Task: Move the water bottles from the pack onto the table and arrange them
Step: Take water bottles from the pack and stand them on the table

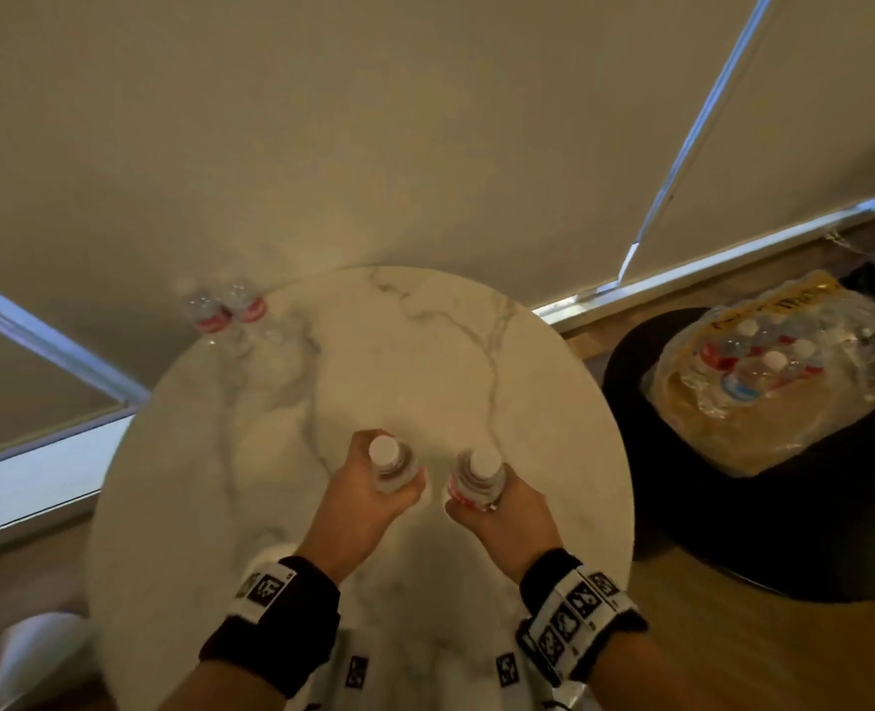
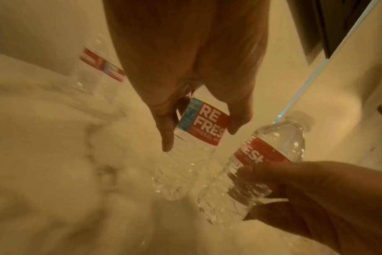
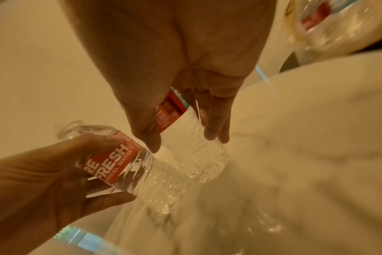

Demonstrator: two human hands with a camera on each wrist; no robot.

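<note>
The left hand [image 1: 369, 490] grips a clear plastic water bottle with a white cap and red label [image 1: 392, 467], fingers and thumb wrapped round its body. The right hand [image 1: 502, 510] grips a second clear bottle of the same kind [image 1: 476, 479] the same way. Both bottles stand roughly upright, caps up, side by side and apart, over the near middle of the round white marble-patterned counter [image 1: 553, 402]; whether their bases touch it cannot be told. Two more clear red-labelled bottles [image 1: 227, 307] stand together at the far left edge, ahead and to the left of the hands, nearer the left one. The torn plastic-wrapped pack of bottles [image 1: 784, 372] sits on a dark round seat [image 1: 681, 479] off to the right.
</note>
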